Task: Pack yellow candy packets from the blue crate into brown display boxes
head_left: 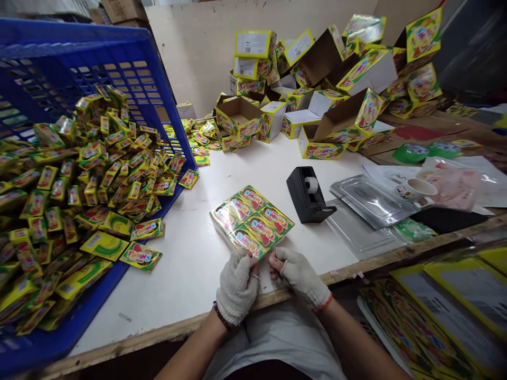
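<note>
Pack: mid-table, near the front edge. Left hand: at its 6 o'clock corner. Right hand: beside its 5 o'clock side. Both closed, fingers curled; cannot tell what they pinch. Dispenser: 2 o'clock. Boxes: 12 to 1. Crate: 9 o'clock, bare strip between.

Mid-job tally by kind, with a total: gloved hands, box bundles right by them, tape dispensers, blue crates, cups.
Gloved hands (left hand, right hand): 2
Box bundle: 1
Tape dispenser: 1
Blue crate: 1
Cup: 1
Total: 6
</note>
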Demonstrator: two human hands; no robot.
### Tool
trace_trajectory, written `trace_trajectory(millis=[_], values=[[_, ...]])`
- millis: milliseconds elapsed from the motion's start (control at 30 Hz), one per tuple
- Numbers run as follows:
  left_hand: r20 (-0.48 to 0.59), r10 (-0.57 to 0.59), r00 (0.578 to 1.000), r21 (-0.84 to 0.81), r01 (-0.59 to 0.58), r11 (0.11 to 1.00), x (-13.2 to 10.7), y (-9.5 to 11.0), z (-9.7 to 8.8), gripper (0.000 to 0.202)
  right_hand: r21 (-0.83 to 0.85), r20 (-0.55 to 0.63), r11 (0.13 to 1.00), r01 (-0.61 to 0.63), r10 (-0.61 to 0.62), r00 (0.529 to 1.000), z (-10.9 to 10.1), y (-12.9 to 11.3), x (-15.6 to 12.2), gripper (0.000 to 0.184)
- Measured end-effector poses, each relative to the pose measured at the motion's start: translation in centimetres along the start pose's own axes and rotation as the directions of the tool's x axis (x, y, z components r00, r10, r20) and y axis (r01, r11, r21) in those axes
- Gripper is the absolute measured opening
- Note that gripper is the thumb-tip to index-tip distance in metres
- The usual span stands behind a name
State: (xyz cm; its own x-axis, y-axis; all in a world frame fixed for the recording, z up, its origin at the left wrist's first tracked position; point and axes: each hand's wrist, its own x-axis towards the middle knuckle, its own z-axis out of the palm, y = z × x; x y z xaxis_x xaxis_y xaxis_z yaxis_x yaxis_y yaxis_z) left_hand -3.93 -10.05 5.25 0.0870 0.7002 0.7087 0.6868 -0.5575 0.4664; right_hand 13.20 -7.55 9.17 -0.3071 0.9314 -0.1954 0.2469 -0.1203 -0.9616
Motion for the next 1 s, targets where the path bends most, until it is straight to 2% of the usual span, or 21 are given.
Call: trace_trajectory(millis=[100, 200, 267, 333, 467, 567, 700, 767, 833, 900, 1000], values=[[0.017, 0.04, 0.999, 0.042, -0.041, 0.998, 0.1, 0.0, -0.1, 0.035, 0.039, -0.007, 0.999, -0.025, 0.025, 1.0, 0.3, 0.8, 0.4, 0.043], [0.158, 0.04, 0.987, 0.186, -0.07, 0.98, 0.2, 0.4, -0.4, 0.05, 0.117, 0.0, 0.99, -0.072, 0.072, 0.997, 0.4, 1.6, 0.4, 0.044], [0.274, -0.011, 0.962, 0.313, -0.079, 0.946, 0.5, 0.8, -0.7, 0.048, 0.15, 0.014, 0.982, -0.114, 0.113, 0.994, 0.5, 1.9, 0.4, 0.046], [0.318, -0.05, 0.947, 0.377, -0.078, 0.923, 0.8, 1.3, -0.8, 0.041, 0.153, 0.012, 0.979, -0.132, 0.131, 0.991, 0.6, 2.0, 0.4, 0.047], [0.259, -0.101, 0.96, 0.33, 0.01, 0.944, 1.0, 1.9, -0.6, 0.03, 0.045, 0.004, 0.992, -0.118, 0.118, 0.993, 0.6, 2.0, 0.8, 0.046], [0.239, -0.139, 0.961, 0.288, 0.067, 0.955, 1.0, 1.6, -0.5, 0.025, -0.035, 0.012, 0.989, -0.141, 0.141, 0.99, 0.5, 2.1, 1.2, 0.045], [0.354, -0.054, 0.934, 0.263, -0.044, 0.964, 1.1, 0.9, -1.0, 0.04, -0.145, -0.037, 0.979, -0.141, 0.137, 0.99, 0.8, 2.7, 1.5, 0.044], [0.389, -0.063, 0.919, 0.269, -0.048, 0.962, 1.3, 1.0, -1.3, 0.04, -0.232, -0.092, 0.964, -0.132, 0.114, 0.989, 1.2, 3.2, 1.7, 0.041], [0.354, -0.124, 0.927, 0.284, 0.02, 0.959, 1.6, 1.4, -1.1, 0.029, -0.316, -0.133, 0.943, -0.106, 0.067, 0.989, 1.6, 3.7, 1.8, 0.033], [0.272, -0.179, 0.945, 0.305, 0.092, 0.948, 1.7, 1.7, -0.5, 0.017, -0.378, -0.136, 0.923, -0.071, 0.021, 0.991, 1.9, 4.0, 2.0, 0.027], [0.14, -0.193, 0.971, 0.361, 0.132, 0.923, 1.6, 1.9, 0.7, 0.011, -0.433, -0.129, 0.901, -0.037, -0.021, 0.991, 2.2, 4.1, 2.1, 0.028]])
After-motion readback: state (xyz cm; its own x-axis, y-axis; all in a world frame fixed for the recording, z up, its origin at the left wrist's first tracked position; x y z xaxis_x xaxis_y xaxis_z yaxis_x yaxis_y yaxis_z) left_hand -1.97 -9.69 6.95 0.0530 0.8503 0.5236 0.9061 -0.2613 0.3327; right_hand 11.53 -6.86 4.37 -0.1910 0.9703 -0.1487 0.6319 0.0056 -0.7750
